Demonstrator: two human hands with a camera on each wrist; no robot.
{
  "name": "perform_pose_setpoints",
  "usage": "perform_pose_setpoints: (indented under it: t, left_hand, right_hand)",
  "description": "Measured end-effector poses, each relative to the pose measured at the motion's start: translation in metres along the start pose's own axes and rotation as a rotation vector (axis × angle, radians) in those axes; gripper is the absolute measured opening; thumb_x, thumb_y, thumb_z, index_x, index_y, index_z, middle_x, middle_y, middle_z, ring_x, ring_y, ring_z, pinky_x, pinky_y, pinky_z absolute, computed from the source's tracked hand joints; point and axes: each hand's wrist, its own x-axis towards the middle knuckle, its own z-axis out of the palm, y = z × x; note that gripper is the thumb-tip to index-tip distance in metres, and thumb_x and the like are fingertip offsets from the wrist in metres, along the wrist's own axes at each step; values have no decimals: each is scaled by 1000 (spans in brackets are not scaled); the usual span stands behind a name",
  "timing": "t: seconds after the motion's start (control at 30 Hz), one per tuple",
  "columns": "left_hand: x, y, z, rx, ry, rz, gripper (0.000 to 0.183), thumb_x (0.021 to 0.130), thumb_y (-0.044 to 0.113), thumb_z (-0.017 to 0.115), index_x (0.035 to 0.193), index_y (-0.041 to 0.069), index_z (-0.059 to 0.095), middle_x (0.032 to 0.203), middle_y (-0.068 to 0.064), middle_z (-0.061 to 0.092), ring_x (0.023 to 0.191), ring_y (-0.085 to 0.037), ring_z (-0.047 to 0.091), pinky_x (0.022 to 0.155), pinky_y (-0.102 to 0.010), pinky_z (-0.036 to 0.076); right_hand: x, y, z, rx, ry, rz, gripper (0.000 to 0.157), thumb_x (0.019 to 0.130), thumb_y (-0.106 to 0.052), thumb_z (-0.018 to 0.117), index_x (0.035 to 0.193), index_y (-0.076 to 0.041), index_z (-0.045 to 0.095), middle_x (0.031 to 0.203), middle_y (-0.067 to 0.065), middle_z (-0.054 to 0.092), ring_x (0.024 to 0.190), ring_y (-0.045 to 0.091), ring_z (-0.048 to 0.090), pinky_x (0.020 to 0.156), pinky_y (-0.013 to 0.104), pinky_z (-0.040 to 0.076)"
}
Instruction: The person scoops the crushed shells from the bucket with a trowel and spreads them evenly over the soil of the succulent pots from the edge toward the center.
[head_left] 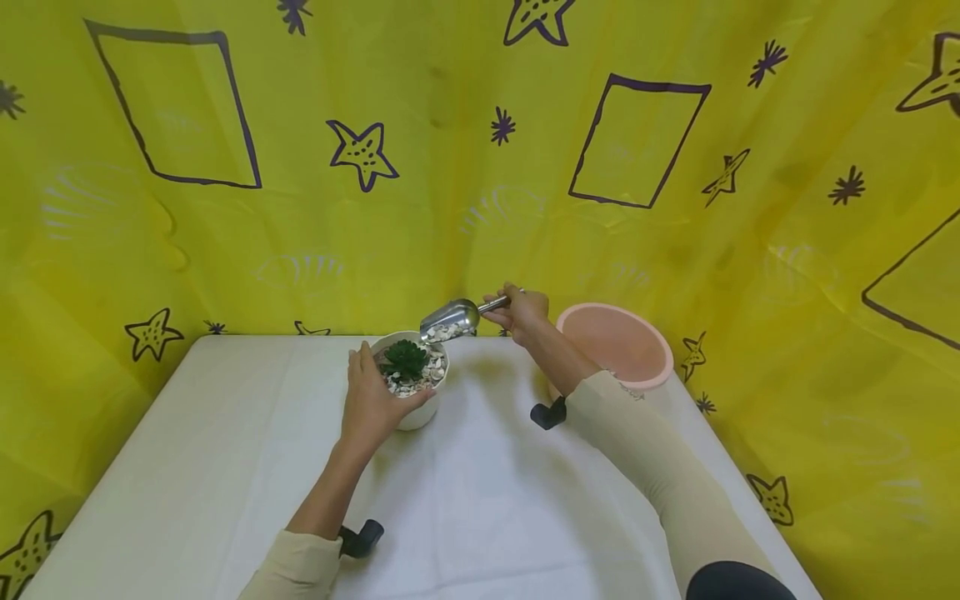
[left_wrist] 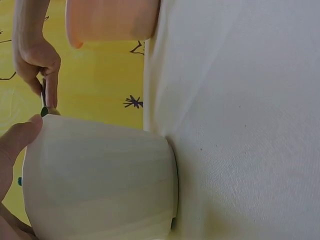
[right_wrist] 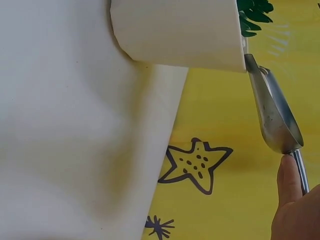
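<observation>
A white plant pot [head_left: 417,415] stands on the table, holding a green succulent [head_left: 406,360] among pale pebbles [head_left: 437,368]. My left hand [head_left: 371,405] grips the pot near its rim, thumb on the near side and fingers round the left side. In my right hand [head_left: 527,314] is the handle of a metal scoop [head_left: 454,313], with white pebbles [head_left: 442,332] in its bowl. The scoop's lip meets the pot's rim in the right wrist view, tilted a little toward the plant. From the left wrist view, the pot's wall [left_wrist: 100,175] hides most of the scoop.
A large pink tub [head_left: 670,360] stands at the back right, partly behind my right forearm. White cloth covers the table [head_left: 225,467]. A yellow patterned curtain [head_left: 435,225] hangs directly behind the table's far edge.
</observation>
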Motion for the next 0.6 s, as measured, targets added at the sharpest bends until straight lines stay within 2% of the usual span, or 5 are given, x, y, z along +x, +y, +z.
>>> perform_pose_setpoints:
  t: [0.2, 0.6]
  left_hand:
    - [2, -4, -2, -8, -13, 27, 131, 78, 43, 93, 163, -10, 9, 168, -36, 6, 153, -55, 16, 117, -66, 29]
    - [6, -10, -10, -43, -82, 84, 132, 78, 42, 94, 164, -8, 7, 169, -34, 6, 154, -54, 15, 117, -68, 28]
  right_hand:
    - [-2, 0, 4, -29, -4, -22, 25, 112, -17, 53, 112, 7, 59, 129, 35, 65, 93, 32, 76, 74, 32, 63]
    - [-6, -4, 8, -49, -8, -54, 25, 112, -16, 52, 107, 7, 60, 127, 36, 65, 91, 34, 76, 74, 33, 63]
